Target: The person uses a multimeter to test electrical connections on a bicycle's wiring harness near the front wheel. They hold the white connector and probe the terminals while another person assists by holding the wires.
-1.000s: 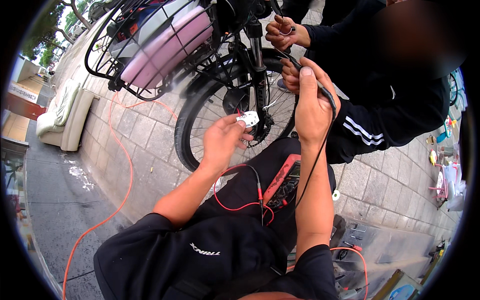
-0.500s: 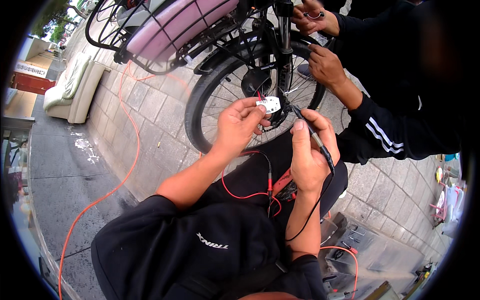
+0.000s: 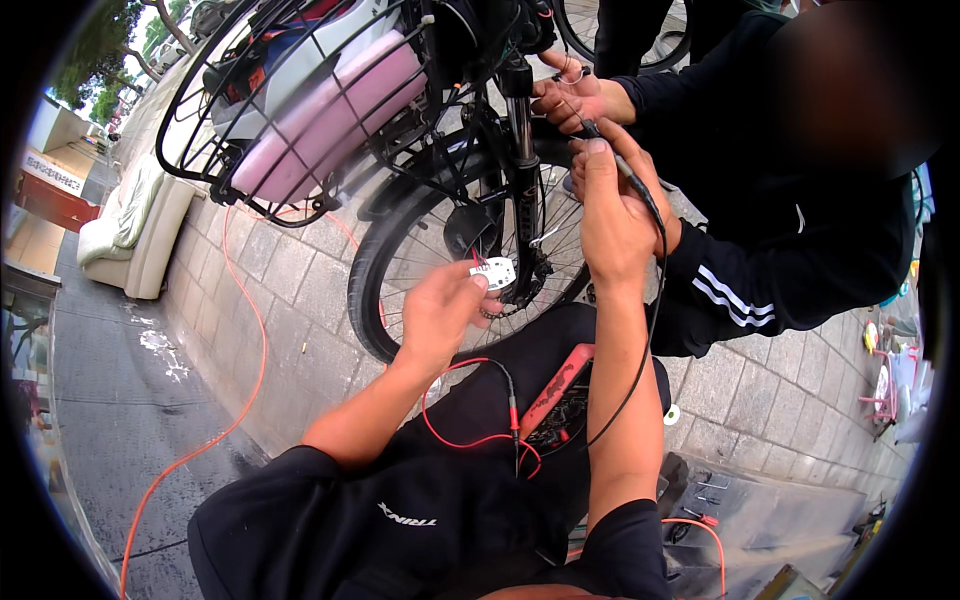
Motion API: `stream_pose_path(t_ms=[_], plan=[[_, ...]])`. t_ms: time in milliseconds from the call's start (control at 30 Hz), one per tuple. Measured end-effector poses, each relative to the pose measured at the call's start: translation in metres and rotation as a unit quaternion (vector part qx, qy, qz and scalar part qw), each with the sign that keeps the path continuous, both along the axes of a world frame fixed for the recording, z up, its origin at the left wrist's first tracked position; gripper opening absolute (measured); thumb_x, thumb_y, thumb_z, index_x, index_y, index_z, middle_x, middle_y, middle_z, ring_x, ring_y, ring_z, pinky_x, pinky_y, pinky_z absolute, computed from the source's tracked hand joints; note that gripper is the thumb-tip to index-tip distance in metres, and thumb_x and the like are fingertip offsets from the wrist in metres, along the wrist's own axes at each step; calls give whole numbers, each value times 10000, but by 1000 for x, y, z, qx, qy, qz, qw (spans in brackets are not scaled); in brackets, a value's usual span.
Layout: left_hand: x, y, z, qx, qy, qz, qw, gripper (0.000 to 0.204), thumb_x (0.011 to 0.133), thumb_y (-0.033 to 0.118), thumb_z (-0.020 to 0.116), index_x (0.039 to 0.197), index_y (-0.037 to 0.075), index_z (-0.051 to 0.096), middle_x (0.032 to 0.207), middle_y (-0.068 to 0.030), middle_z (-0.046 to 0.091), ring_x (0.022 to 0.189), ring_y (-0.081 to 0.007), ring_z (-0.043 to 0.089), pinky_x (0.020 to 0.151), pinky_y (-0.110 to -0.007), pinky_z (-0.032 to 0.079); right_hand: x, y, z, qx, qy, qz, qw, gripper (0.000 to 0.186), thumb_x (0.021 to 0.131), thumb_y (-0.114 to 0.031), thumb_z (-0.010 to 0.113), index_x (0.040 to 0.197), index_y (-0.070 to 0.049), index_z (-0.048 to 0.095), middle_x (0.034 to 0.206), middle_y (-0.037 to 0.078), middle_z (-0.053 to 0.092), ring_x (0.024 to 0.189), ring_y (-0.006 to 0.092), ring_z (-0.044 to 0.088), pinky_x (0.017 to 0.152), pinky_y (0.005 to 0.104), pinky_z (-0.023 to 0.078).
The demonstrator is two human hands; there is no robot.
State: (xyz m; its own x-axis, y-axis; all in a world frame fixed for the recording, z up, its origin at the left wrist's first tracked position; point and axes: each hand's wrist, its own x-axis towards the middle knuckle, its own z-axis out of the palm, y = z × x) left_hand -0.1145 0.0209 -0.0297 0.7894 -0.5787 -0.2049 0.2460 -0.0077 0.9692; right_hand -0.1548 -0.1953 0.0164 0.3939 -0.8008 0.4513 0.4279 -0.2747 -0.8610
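Pinched between the thumb and fingers of my left hand (image 3: 440,310) is a small white circuit board (image 3: 494,272) with red wires, in front of the bicycle's wheel hub. My right hand (image 3: 615,225) grips a black pen-shaped test probe (image 3: 634,180) with a black cord. Its tip points up beside a co-worker's hand (image 3: 578,100), whose fingers hold a thin wire; whether tip and wire touch, I cannot tell. A red-cased meter (image 3: 562,385) lies on my lap, partly hidden by my right forearm. Beside it rests a red probe (image 3: 513,415) on its lead.
A bicycle wheel (image 3: 375,290) and a black wire basket (image 3: 215,185) holding a pink slab (image 3: 330,120) stand ahead. The co-worker's striped sleeve (image 3: 740,295) is close at right. An orange cable (image 3: 262,345) crosses the paving. A pale sofa (image 3: 140,245) stands at left; tools (image 3: 705,500) lie lower right.
My right hand with the probe has moved up and away from the circuit board to the co-worker's hands. My left hand keeps the board. The view has shifted, showing more of the basket.
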Motion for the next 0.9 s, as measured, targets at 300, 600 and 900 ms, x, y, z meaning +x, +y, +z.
stream_pose_path(t_ms=[300, 600, 900], plan=[[3, 6, -4, -32, 22, -11, 999, 275, 1001, 129, 648, 1230, -21, 625, 1050, -129, 741, 833, -173, 725, 652, -264, 543, 44, -48, -28, 96, -27, 55, 993, 177, 1066, -169, 559, 1188, -54, 617, 720, -11, 542, 528, 34, 454, 473, 186, 369], [3, 4, -4, -29, 6, -8, 1000, 238, 1005, 88, 622, 1215, -25, 621, 1032, -147, 738, 806, -223, 742, 641, -290, 565, 44, -67, -18, 284, -84, 159, 942, 279, 1038, -281, 602, 919, -31, 635, 696, 7, 568, 439, 46, 397, 398, 197, 287], [7, 7, -4, -30, -5, -19, 999, 262, 1007, 92, 632, 1238, -31, 616, 1050, -134, 740, 843, -190, 736, 661, -265, 567, 43, -60, 6, 321, -116, 243, 908, 283, 1091, -186, 406, 1105, 35, 582, 861, -32, 597, 674, 2, 505, 567, 153, 343]])
